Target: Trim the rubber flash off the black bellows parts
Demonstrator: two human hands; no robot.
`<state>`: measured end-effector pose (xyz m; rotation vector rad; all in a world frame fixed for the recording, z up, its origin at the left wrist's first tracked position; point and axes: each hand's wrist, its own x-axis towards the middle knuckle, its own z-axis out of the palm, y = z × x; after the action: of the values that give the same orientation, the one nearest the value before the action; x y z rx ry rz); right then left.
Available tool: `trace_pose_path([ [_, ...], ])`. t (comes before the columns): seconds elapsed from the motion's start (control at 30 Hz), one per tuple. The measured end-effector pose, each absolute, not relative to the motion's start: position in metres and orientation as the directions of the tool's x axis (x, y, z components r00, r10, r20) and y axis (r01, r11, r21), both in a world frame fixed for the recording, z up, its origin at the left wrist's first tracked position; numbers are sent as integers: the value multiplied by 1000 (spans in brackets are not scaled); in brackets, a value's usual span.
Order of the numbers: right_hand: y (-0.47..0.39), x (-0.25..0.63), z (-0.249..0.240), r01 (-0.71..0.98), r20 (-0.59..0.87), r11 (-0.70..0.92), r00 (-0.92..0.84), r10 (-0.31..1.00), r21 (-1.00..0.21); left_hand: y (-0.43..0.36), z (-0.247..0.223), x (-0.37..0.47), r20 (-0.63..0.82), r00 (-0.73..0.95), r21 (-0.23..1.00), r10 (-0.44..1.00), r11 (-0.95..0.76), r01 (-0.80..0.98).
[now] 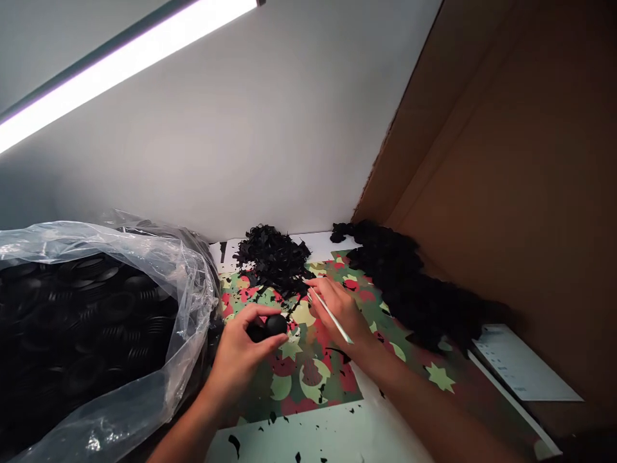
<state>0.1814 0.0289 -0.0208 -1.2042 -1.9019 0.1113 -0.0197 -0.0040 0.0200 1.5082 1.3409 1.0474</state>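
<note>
Closely, the left hand (232,342) pinches a black round part (276,325) between thumb and fingers, the thumb below and the fingers curled over from above, its forearm slanting in from the near left. Just to its right, the right hand (346,315) has its fingers folded around a slim white stick (331,314), palm turned down, forearm reaching in from the near right; the stick slants toward the far left. Both hands are over a patterned sheet (344,381) strewn with black bits. Beyond them is a pile of black shavings (272,257). Farther out, a clear plastic bag (195,289) of black ribbed parts (110,321) stands left, and a dark heap (400,276) lies right along a cardboard panel (506,193).
</note>
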Motion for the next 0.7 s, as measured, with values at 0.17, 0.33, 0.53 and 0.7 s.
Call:
trace_pose_path([
  [0.17, 28, 191, -20, 689, 396, 355, -108, 912, -631, 1, 17, -25, -29, -4, 984, 1000, 29, 177],
  [0.33, 46, 220, -20, 720, 352, 218, 38, 935, -658, 1, 15, -26, 18, -81, 999, 997, -16, 32],
  [0.53, 38, 206, -13, 482, 357, 382, -148, 923, -789, 4, 4, -22, -92, 49, 996, 995, 92, 3],
  [0.7, 15, 178, -3, 254, 399, 426, -153, 904, -868, 2, 6, -19, 17, 69, 979, 997, -30, 200],
])
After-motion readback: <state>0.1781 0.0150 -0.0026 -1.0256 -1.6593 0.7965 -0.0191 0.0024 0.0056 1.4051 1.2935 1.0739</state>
